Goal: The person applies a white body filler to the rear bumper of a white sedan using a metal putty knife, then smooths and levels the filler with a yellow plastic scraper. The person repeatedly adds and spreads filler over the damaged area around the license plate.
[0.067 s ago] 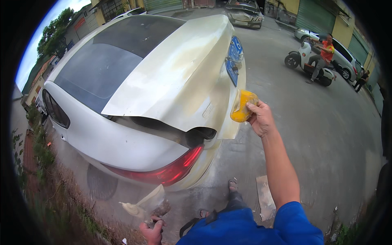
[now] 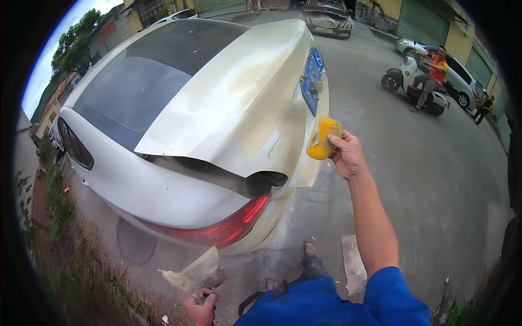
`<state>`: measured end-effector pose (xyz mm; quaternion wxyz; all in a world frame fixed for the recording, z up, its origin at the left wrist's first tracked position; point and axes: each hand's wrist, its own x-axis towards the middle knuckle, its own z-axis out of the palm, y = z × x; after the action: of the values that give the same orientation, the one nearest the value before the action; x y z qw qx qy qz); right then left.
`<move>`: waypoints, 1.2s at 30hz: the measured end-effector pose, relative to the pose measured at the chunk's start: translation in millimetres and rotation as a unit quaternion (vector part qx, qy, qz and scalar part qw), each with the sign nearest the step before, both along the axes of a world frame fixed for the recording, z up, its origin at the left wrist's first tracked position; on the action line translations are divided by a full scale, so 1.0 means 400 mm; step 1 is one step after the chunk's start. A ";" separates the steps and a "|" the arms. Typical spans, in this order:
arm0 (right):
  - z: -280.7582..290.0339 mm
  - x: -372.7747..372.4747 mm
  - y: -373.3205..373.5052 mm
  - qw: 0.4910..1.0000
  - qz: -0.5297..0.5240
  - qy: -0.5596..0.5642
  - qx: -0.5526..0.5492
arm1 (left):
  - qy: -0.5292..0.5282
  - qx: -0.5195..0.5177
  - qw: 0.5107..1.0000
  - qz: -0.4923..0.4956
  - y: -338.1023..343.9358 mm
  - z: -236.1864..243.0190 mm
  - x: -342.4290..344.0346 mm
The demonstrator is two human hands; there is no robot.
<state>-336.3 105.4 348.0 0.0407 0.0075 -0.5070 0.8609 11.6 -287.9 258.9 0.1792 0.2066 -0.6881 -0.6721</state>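
My right hand [image 2: 349,156] is closed on a yellow putty spreader [image 2: 325,138] with pale smears on it, held up by the rear of a white car. Close behind the spreader is the car's trunk lid [image 2: 217,108], patched with beige filler. I cannot tell whether they touch. Low on the left, my left hand [image 2: 203,311] grips the handle of a flat putty board [image 2: 202,265]. A lump of beige putty [image 2: 178,280] lies on that board. A red tail light [image 2: 220,231] sits above it, and a blue license plate [image 2: 312,81] hangs tilted beyond the spreader.
A stained flat sheet [image 2: 353,265] lies on the ground by my feet. Weeds [image 2: 81,266] line the left edge. On the right a person rides a white scooter [image 2: 416,87], near a parked silver car [image 2: 459,81]. A dark, damaged-looking car [image 2: 326,20] stands at the back.
My right hand and the yellow spreader have risen very slightly. The left hand with the putty board is almost still.
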 end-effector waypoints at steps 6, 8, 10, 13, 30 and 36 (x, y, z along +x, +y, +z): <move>0.024 -0.191 0.036 0.956 -0.024 0.195 0.218 | -0.058 -0.067 0.996 0.017 0.138 0.041 -0.031; 0.049 -0.216 0.016 0.918 -0.050 0.261 0.295 | -0.103 -0.069 0.992 0.025 0.208 0.065 -0.050; 0.066 -0.222 -0.010 0.832 -0.109 0.387 0.382 | -0.118 -0.059 0.991 0.034 0.275 0.085 -0.080; 0.062 -0.203 -0.036 0.724 -0.120 0.472 0.489 | -0.103 -0.047 0.993 0.039 0.345 0.109 -0.123; 0.081 -0.266 -0.012 0.619 -0.089 0.599 0.501 | -0.111 -0.110 0.987 0.029 0.472 0.121 -0.194; 0.080 -0.319 -0.004 0.590 -0.103 0.638 0.484 | -0.109 -0.081 0.990 0.050 0.492 0.116 -0.192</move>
<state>-463.7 103.8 380.2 0.4325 0.5209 -0.6908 0.2539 -65.3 -90.9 305.5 0.1525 0.2975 -0.7443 -0.5782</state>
